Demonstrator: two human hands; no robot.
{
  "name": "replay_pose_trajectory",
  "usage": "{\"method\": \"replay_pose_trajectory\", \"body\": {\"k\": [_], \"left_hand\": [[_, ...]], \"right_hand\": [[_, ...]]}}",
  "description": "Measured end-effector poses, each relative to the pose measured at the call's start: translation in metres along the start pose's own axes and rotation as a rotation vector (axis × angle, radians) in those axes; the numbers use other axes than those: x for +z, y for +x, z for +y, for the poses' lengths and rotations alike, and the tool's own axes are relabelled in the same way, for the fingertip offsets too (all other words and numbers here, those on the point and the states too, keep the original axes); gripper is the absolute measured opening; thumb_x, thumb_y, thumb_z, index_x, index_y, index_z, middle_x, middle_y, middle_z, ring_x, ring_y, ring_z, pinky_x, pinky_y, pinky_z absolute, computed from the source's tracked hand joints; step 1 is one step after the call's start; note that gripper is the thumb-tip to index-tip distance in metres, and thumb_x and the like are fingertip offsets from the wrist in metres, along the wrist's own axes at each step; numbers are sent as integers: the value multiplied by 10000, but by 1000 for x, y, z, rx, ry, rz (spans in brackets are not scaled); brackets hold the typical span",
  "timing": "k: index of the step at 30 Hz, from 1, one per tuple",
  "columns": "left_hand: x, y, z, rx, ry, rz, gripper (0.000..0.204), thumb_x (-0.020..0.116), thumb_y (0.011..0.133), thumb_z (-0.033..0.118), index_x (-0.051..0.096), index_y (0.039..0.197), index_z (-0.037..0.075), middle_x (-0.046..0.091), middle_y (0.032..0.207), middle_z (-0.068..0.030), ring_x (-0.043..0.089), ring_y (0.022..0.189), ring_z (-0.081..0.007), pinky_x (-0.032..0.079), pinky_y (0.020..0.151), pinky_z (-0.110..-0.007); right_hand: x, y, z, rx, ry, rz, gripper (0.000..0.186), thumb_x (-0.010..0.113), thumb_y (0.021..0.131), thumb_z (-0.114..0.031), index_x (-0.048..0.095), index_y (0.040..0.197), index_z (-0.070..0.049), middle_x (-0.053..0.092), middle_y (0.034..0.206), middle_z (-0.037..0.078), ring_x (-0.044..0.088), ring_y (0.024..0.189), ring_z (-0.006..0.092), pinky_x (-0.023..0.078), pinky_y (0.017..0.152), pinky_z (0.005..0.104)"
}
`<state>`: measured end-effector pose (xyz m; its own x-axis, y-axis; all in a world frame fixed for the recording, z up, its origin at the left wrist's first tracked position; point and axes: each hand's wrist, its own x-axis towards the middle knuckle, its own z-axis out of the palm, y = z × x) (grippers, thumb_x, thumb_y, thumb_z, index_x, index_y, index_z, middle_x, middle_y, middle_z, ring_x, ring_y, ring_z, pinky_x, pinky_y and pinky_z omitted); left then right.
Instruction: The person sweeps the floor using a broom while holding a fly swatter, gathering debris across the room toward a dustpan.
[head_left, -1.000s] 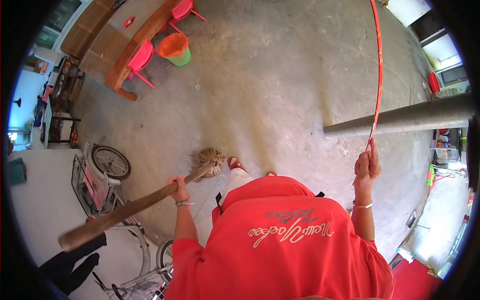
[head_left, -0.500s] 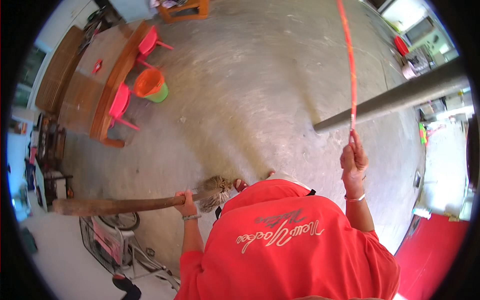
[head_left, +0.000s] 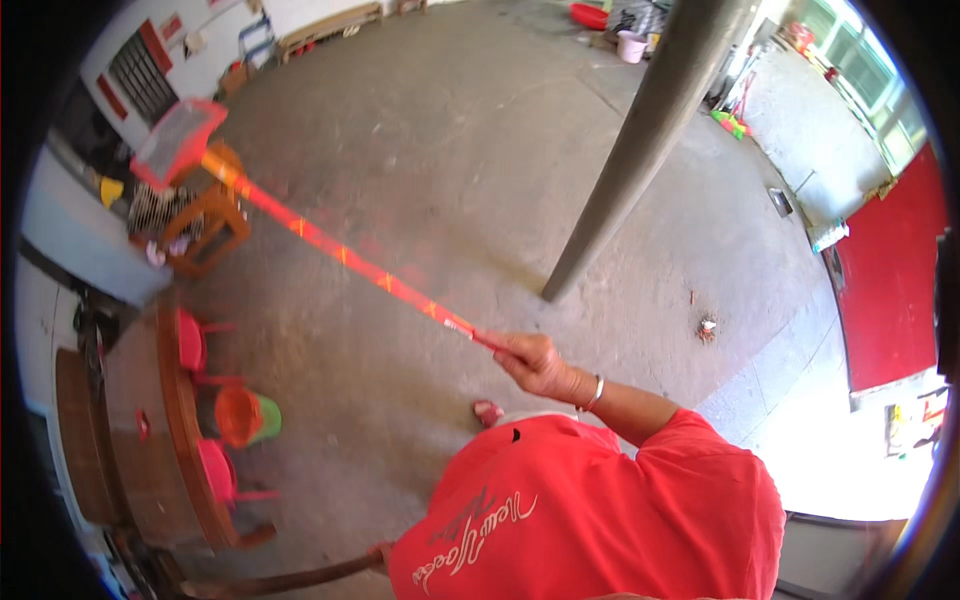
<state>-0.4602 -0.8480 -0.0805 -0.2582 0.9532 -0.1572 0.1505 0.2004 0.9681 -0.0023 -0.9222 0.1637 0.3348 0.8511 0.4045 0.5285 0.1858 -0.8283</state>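
Observation:
My right hand is closed around the end of a red, orange-patterned handle of a long-handled dustpan. The handle slants up to the far left, where the pan's red-rimmed, pale, see-through head is lifted off the floor. Only a bit of my left hand shows at the lower edge, beside my red shirt. It grips the curved wooden handle of a broom; the bristle end is out of sight. On the floor to the right lies a small heap of litter.
A grey pillar rises from the floor ahead of me. At left stand a wooden table, pink chairs and an orange-and-green bucket. A wooden stool is behind the dustpan. A red panel stands at right.
My body has turned to the right. The dustpan has swung from pointing ahead to pointing far left, and its head has come into view. The broom's bristles have gone out of view.

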Motion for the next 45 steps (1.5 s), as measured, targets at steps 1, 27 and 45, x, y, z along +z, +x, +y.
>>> {"method": "replay_pose_trajectory", "body": {"k": [1, 27, 45], "left_hand": [[9, 3, 7, -33, 35, 11, 122, 584, 713, 73, 477, 681, 24, 539, 664, -53, 515, 657, -153, 452, 598, -318], [33, -18, 68, -261, 126, -99, 194, 732, 702, 132, 568, 650, 43, 544, 584, 19, 504, 540, -68, 409, 484, -228], [-13, 109, 24, -453, 128, 230, 291, 719, 662, 270, 585, 601, 19, 567, 521, -58, 543, 507, -122, 447, 491, -315]], "right_hand": [[3, 7, 0, 71, 45, -77, 397, 526, 808, 42, 539, 1193, -51, 642, 950, 148, 636, 771, 247, 488, 676, 285], [31, 139, 68, 289, 251, 47, 409, 440, 893, -38, 436, 1302, -42, 346, 635, -81, 290, 492, -6, 225, 395, 164], [253, 302, -11, 138, 283, -310, 409, 451, 905, -85, 418, 1310, -37, 329, 615, -84, 275, 478, -6, 231, 398, 163]]}}
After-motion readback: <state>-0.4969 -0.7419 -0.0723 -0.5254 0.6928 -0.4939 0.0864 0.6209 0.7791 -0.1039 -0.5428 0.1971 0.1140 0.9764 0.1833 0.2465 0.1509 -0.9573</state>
